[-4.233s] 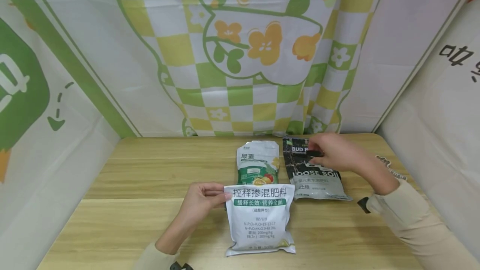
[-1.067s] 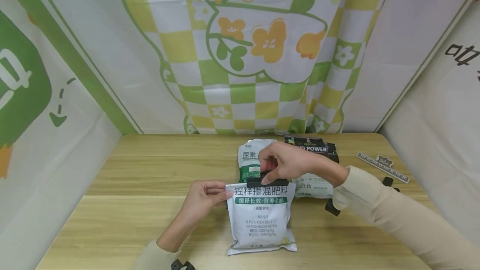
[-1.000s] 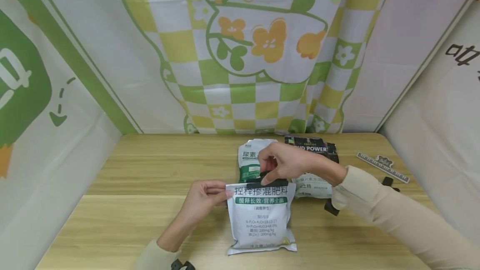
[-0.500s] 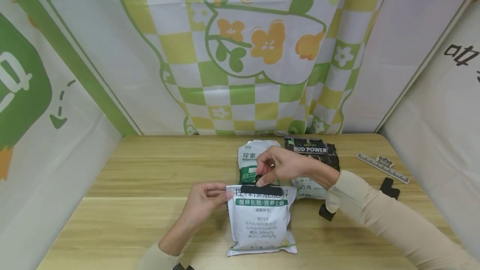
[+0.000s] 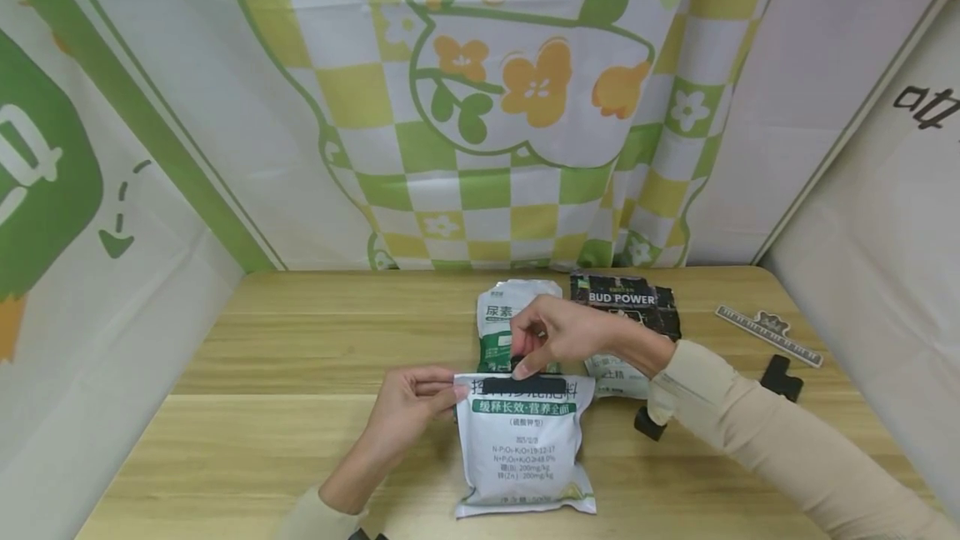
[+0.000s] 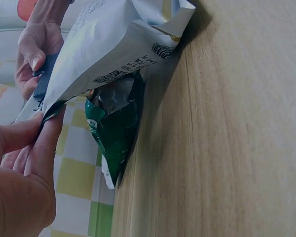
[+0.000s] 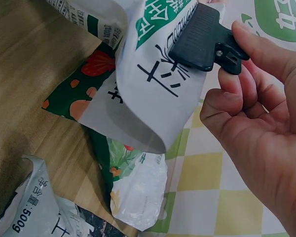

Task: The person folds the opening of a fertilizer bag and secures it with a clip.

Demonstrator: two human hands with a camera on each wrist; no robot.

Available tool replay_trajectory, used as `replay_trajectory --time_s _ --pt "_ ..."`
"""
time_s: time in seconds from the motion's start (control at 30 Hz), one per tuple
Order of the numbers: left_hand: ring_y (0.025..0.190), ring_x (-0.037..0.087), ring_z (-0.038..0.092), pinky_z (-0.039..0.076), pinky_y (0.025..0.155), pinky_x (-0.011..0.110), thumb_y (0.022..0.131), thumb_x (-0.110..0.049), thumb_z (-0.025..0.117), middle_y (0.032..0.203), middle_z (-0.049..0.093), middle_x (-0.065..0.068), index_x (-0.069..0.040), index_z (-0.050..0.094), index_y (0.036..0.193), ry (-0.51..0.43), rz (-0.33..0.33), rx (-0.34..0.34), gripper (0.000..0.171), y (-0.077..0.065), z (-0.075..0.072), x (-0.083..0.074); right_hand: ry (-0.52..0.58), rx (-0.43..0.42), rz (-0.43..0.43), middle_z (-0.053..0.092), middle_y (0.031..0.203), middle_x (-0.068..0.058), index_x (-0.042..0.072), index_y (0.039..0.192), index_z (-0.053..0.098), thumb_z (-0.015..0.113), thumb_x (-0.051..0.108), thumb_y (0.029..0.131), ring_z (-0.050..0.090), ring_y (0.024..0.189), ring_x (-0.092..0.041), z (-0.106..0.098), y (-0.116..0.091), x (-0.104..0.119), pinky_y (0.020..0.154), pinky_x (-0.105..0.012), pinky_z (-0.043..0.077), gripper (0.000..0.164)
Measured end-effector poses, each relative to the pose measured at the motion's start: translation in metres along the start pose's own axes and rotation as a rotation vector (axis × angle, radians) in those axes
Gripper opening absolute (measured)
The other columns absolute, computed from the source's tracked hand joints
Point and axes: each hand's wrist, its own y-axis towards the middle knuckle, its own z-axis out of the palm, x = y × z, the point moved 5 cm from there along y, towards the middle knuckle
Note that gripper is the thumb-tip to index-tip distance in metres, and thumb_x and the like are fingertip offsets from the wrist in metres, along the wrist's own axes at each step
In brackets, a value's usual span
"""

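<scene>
In the head view a white printed fertilizer bag (image 5: 525, 448) stands in front of me on the wooden table. My left hand (image 5: 408, 407) pinches its upper left corner between thumb and fingers. A wide black clip (image 5: 525, 386) sits over the top edge of the bag. My right hand (image 5: 558, 332) grips the clip's handle from above, thumb in front. From the right wrist view, the clip (image 7: 200, 42) lies across the bag's lettering, with the thumb (image 7: 261, 49) on its handle. In the left wrist view the bag (image 6: 106, 44) leans over the table.
Behind the white bag lies a green-and-white bag (image 5: 495, 332), partly covered. A black-and-grey soil bag (image 5: 622, 298) lies right of it, under my right forearm. Further right are a ruler-like strip with an animal-shaped top (image 5: 768, 333) and a black object (image 5: 782, 377).
My right hand has come from over the soil bag to the white bag's top edge with the clip. Lately the clip shifted slightly left and down over the lettering. The left hand keeps its pinch.
</scene>
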Motion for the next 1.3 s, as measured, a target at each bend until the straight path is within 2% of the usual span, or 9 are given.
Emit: replay_trajectory --time_s 0.4,0.73,0.97,1.3 --pt "0.083 0.013 0.079 0.067 0.077 0.026 0.089 0.001 0.078 0.104 0.080 0.023 0.012 0.072 0.115 -0.001 -0.002 0.000 0.029 -0.002 0.001 0.001 0.015 -0.004 -0.011 0.069 0.080 0.005 0.012 0.090 0.072 0.085 0.015 0.089 0.062 0.073 -0.009 0.003 -0.004 -0.002 0.067 -0.022 0.056 0.013" --pt "0.086 0.016 0.079 0.067 0.078 0.027 0.088 -0.004 0.081 0.104 0.080 0.021 0.008 0.074 0.114 0.031 -0.012 -0.006 0.030 -0.001 -0.002 0.002 -0.097 -0.009 0.074 0.069 0.090 0.004 0.015 0.096 0.072 0.088 0.025 0.087 0.063 0.085 -0.011 0.004 -0.004 0.001 0.080 -0.027 0.058 0.021" --pt "0.086 0.015 0.079 0.067 0.079 0.027 0.088 -0.004 0.081 0.104 0.080 0.021 0.009 0.073 0.114 0.033 -0.016 -0.008 0.030 -0.001 -0.002 0.002 -0.090 -0.025 0.093 0.071 0.093 0.003 0.016 0.100 0.073 0.087 0.026 0.088 0.065 0.087 -0.011 0.004 -0.006 0.001 0.081 -0.025 0.058 0.020" --pt "0.085 0.014 0.078 0.067 0.079 0.027 0.089 -0.004 0.081 0.103 0.081 0.020 0.009 0.073 0.115 0.027 -0.019 -0.008 0.030 0.000 -0.002 0.002 -0.121 -0.071 0.112 0.072 0.101 0.002 0.016 0.109 0.073 0.086 0.029 0.088 0.065 0.094 -0.010 0.002 -0.015 0.006 0.088 -0.026 0.059 0.028"
